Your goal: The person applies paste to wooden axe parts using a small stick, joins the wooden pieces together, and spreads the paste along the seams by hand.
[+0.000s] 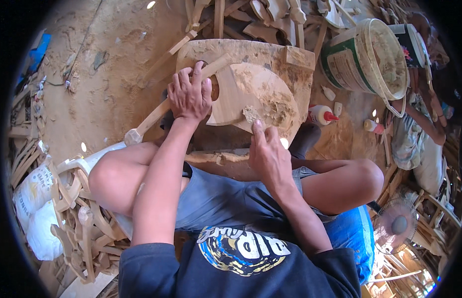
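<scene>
Left hand (190, 94) holds the eight-to-two-o'clock wooden shaft (154, 116); pale lump (250, 113) lies at eleven o'clock from the nearer right hand (270, 155) — fingers narrow, contents unclear.

1. Tabletop (206, 47) before the person; panel (270, 79) on its right half, paste (283, 111) on panel.
2. Wood piece (228, 104) at panel's left side.
3. Stick (154, 116) slants across tabletop's left edge, lower end near left knee (114, 174); left hand (189, 94) over its middle.
4. Right hand (270, 154) at panel's near edge, just beside paste.
5. Small block (299, 58) on tabletop's far right corner.
6. Scrap wood (270, 22) beyond tabletop.
7. Right of tabletop: glue bottle (320, 114) near, bucket (350, 62) farther out.
8. Lower right: fan (397, 226), beside bag (351, 238).
9. Left: sack (35, 191), with wood pile (87, 223) between it and the person.
</scene>
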Action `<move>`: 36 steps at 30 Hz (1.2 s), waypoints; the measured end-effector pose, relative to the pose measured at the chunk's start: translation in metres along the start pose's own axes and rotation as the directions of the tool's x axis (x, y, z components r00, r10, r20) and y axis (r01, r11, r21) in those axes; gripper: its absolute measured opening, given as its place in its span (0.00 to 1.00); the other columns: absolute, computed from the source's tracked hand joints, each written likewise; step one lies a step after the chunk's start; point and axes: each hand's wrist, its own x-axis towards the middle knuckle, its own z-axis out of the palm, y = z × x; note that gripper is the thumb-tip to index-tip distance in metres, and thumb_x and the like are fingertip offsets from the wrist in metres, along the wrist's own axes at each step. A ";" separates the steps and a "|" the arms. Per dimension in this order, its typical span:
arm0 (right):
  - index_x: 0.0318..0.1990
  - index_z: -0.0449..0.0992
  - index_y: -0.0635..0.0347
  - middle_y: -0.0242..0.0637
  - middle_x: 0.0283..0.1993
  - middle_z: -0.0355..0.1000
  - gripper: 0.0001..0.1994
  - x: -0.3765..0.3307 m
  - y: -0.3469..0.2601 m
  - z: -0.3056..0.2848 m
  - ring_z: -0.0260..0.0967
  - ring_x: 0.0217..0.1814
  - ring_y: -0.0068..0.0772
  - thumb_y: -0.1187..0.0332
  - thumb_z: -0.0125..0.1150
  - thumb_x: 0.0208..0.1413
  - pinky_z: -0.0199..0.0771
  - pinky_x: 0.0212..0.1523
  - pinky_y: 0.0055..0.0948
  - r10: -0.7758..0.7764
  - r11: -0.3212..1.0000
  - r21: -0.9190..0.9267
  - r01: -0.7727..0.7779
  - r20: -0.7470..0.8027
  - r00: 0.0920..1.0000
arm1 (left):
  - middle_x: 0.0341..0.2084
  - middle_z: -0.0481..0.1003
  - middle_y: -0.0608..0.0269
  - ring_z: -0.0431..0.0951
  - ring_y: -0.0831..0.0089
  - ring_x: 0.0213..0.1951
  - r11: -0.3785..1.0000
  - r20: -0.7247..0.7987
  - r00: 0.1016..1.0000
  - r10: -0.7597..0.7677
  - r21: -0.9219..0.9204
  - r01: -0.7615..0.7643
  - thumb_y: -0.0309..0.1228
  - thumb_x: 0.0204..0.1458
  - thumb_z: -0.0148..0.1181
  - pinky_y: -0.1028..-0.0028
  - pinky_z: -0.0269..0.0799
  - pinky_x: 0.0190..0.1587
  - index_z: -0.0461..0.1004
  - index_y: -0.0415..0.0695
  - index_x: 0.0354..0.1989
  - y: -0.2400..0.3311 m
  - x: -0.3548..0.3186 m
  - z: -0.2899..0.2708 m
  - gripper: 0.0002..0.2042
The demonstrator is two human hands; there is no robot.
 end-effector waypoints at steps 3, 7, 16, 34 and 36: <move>0.68 0.72 0.68 0.54 0.46 0.73 0.24 -0.006 -0.003 0.002 0.82 0.40 0.56 0.71 0.58 0.65 0.87 0.34 0.49 -0.003 1.000 -0.030 0.004 0.022 1.000 | 0.53 0.73 0.59 0.74 0.54 0.55 1.000 -0.010 1.000 -0.020 0.017 0.020 0.45 0.69 0.52 0.52 0.70 0.57 0.72 0.55 0.71 -0.002 -0.002 0.003 0.24; 0.67 0.73 0.67 0.54 0.45 0.73 0.24 -0.015 0.002 -0.002 0.82 0.40 0.57 0.71 0.60 0.64 0.86 0.33 0.51 0.011 1.000 0.023 -0.012 0.039 0.999 | 0.52 0.73 0.60 0.74 0.55 0.55 0.997 0.002 0.998 -0.057 0.061 0.056 0.43 0.71 0.52 0.52 0.70 0.57 0.73 0.54 0.66 0.000 0.000 0.005 0.19; 0.68 0.72 0.65 0.54 0.45 0.73 0.24 0.000 0.006 0.018 0.82 0.38 0.59 0.71 0.58 0.66 0.85 0.32 0.52 -0.003 1.000 0.006 0.003 -0.083 0.997 | 0.47 0.72 0.58 0.75 0.53 0.53 0.998 -0.023 0.999 -0.023 0.058 0.024 0.46 0.71 0.52 0.51 0.70 0.53 0.72 0.49 0.57 0.000 0.001 0.008 0.16; 0.68 0.72 0.72 0.56 0.44 0.73 0.24 -0.015 -0.010 0.003 0.82 0.40 0.57 0.74 0.57 0.65 0.86 0.32 0.48 0.021 1.000 0.006 -0.021 0.035 0.999 | 0.46 0.72 0.55 0.75 0.50 0.52 0.996 0.000 0.996 -0.084 -0.040 0.084 0.43 0.67 0.57 0.48 0.69 0.52 0.68 0.47 0.51 0.001 0.005 0.001 0.15; 0.68 0.71 0.72 0.56 0.45 0.73 0.25 -0.013 -0.013 0.004 0.82 0.40 0.56 0.74 0.57 0.64 0.86 0.32 0.47 0.015 1.000 0.024 -0.016 0.043 0.999 | 0.46 0.72 0.55 0.75 0.50 0.52 0.996 -0.024 0.997 -0.075 -0.045 0.073 0.43 0.67 0.57 0.47 0.69 0.51 0.68 0.47 0.51 0.000 0.004 0.001 0.15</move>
